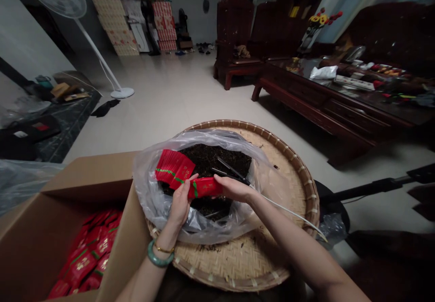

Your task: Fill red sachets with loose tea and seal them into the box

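Observation:
Both hands are closed on one small red packet [208, 187] with a green stripe, over a clear plastic bag [146, 207]. My left hand [180, 202] pinches its left end, and my right hand [236, 188] grips the right end. A fanned row of red packets [175, 168] lies in the bag just beyond my left fingers. Dark, loose dried leaves [210, 154], looking like tea, fill the bag. A tweezers-like metal tool [233, 169] rests on the leaves behind my right hand. The bag sits on a round woven bamboo tray [268, 252].
To the left stands an open cardboard box [118, 247] with many red packets [84, 256] inside. A white cable [292, 212] crosses the tray under my right arm. Further off are a standing fan [122, 93] and a dark wooden table [306, 98] bearing assorted items.

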The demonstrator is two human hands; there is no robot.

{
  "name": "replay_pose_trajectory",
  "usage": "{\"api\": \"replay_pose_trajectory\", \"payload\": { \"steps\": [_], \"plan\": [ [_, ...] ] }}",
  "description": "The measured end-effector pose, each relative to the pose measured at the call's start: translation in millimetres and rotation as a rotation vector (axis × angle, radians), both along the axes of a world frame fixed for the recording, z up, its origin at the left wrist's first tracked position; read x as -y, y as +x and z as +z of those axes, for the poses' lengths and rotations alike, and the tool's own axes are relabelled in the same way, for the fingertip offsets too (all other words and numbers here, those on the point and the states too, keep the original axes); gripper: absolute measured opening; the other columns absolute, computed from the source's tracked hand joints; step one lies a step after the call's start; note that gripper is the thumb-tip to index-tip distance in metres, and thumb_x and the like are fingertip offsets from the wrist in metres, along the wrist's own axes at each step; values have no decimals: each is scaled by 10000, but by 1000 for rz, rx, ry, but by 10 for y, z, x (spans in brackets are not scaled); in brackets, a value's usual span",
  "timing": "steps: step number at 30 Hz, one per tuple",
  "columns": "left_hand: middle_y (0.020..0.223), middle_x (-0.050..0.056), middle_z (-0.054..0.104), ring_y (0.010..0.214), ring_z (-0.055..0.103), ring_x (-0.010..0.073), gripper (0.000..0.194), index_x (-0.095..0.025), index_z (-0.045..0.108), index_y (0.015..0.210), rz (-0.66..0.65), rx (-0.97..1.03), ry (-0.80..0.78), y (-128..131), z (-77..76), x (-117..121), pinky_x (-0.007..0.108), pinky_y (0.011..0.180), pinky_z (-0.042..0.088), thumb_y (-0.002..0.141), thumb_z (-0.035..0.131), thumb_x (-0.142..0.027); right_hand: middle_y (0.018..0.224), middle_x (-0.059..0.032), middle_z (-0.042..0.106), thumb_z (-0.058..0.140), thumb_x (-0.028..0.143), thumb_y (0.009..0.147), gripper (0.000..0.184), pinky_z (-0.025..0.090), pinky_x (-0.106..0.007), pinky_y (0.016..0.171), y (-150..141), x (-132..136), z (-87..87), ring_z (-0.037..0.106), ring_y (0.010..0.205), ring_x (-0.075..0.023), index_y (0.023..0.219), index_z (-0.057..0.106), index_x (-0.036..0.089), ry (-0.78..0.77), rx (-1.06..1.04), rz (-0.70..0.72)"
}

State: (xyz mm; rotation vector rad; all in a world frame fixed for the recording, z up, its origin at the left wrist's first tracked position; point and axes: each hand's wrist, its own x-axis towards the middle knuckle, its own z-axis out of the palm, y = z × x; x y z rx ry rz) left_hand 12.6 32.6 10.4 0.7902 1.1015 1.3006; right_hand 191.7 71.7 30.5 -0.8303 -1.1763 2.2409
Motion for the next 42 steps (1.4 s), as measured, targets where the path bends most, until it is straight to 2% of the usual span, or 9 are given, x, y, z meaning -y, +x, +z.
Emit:
{"api": "replay_pose_trajectory", "payload": {
  "steps": [5, 8, 11, 17, 21, 24, 28, 37, 42],
  "plan": [
    [1216, 121, 608, 1140, 522, 267, 496, -173, 556, 1221, 197, -753, 457, -42, 30, 37, 471, 1010, 369, 801, 579, -437, 1025, -112, 681, 409, 621, 852, 605, 379, -372, 963, -40, 3, 4, 597, 1005, -208, 1070, 641, 106, 16, -31, 11],
    [1252, 99, 583, 1132, 462, 303, 565, -208, 542, 1243, 50, -1245, 689, -44, 125, 72, 504, 979, 364, 712, 696, -329, 1094, -106, 656, 430, 630, 837, 607, 322, -380, 1018, -111, 48, 27, 566, 1055, -205, 1111, 617, 121, 26, -83, 8],
    [1190, 86, 620, 1030, 483, 283, 521, -203, 534, 1244, -74, -1417, 759, -50, 177, 68, 469, 906, 419, 739, 658, -228, 1154, -105, 623, 412, 639, 841, 608, 317, -386, 1015, -161, 84, 56, 536, 1087, -208, 1130, 597, 136, 44, -80, -26],
    [1072, 83, 659, 955, 531, 240, 422, -182, 572, 1157, 18, -1284, 744, -162, 124, -39, 408, 867, 467, 740, 633, -193, 1050, -140, 655, 307, 670, 849, 654, 420, -399, 884, 26, -44, 182, 583, 1009, -229, 1050, 618, 131, 70, -49, -86],
    [1024, 82, 660, 926, 571, 226, 383, -177, 599, 1099, 210, -1160, 643, -209, 55, -79, 391, 826, 492, 724, 656, -237, 1036, -127, 645, 502, 509, 825, 446, 453, -409, 861, 105, -92, 65, 597, 964, -227, 1067, 610, 151, 365, 278, -288],
    [1042, 87, 636, 902, 593, 212, 414, -173, 589, 1112, 307, -1043, 562, -221, -4, -85, 331, 709, 522, 714, 665, -261, 1289, -148, 505, 701, 257, 678, 623, 346, -442, 1006, 0, 34, -132, 461, 1184, -274, 1264, 509, 171, 758, 652, -75],
    [1055, 85, 600, 879, 601, 188, 399, -163, 587, 1091, 386, -922, 511, -240, -67, -92, 293, 665, 526, 713, 660, -267, 1447, -167, 281, 738, 162, 607, 906, 326, -485, 1004, -217, 232, -257, 304, 1276, -333, 1408, 319, 231, 1023, 896, 169],
    [1040, 81, 599, 959, 592, 212, 381, -150, 594, 1069, 388, -898, 522, -259, -122, -96, 358, 833, 502, 709, 663, -252, 1205, -129, 400, 655, 68, 615, 758, 400, -387, 911, -338, 125, -210, 403, 1083, -265, 1325, 432, 211, 1230, 860, 322],
    [1050, 86, 601, 952, 596, 213, 385, -150, 597, 1079, 378, -881, 511, -254, -136, -83, 350, 806, 513, 713, 660, -255, 999, -65, 459, 548, 1, 642, 444, 419, -315, 827, -334, 68, -269, 464, 916, -190, 1050, 571, 176, 1201, 846, 195]
  ]
}}
